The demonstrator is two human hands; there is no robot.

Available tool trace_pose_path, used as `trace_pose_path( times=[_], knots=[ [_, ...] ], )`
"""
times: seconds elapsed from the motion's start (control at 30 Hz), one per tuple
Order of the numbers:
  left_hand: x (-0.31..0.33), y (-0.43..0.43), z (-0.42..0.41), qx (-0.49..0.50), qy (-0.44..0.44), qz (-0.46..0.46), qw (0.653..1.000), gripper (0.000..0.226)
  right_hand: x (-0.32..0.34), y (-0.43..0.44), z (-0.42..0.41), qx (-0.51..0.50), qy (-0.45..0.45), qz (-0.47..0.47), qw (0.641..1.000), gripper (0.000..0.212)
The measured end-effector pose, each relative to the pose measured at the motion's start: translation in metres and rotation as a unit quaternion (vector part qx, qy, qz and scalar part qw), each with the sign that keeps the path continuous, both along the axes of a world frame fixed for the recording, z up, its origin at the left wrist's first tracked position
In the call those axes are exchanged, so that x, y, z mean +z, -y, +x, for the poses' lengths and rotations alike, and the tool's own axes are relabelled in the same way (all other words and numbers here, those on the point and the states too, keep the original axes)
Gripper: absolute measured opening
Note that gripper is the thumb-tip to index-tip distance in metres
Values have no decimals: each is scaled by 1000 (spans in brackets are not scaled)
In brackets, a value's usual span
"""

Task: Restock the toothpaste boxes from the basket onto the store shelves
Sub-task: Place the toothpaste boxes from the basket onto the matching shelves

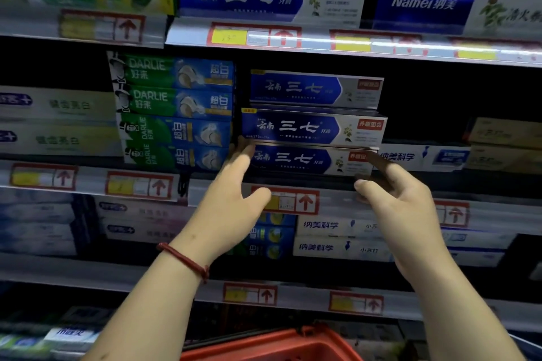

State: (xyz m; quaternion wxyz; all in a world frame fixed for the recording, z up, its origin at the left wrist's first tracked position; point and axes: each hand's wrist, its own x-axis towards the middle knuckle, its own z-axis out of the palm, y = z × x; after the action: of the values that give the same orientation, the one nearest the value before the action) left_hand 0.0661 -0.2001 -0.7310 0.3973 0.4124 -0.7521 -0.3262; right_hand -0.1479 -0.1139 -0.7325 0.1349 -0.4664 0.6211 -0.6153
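1. three blue toothpaste boxes (293,127) lie stacked on the middle shelf (337,199), just beside green boxes (176,108).
2. left hand (234,202) is spread flat, its fingers touching the stack's left end.
3. right hand (396,199) reaches the bottom box's right end; it is too blurred to tell whether it grips.
4. red basket (272,346) sits below.

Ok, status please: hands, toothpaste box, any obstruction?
Left hand, right hand open, pressing ends of bottom blue toothpaste box. Box on shelf. Darlie boxes close on left.
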Motion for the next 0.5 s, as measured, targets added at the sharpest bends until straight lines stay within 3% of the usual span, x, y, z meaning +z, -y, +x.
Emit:
trace_pose_path(
  times=[0.13, 0.3, 0.5],
  knots=[
    [-7, -8, 5, 55, -17, -112, 992, 60, -5, -8, 10, -13, -80, 8, 997, 47],
    [-29, -24, 31, 48, 105, -213, 970, 62, -15, -25, 37, 22, -213, 5, 977, 57],
    [-80, -51, 82, 16, 245, -231, 941, 69, -46, -35, 67, 101, -283, 56, 952, 63]
  ],
)
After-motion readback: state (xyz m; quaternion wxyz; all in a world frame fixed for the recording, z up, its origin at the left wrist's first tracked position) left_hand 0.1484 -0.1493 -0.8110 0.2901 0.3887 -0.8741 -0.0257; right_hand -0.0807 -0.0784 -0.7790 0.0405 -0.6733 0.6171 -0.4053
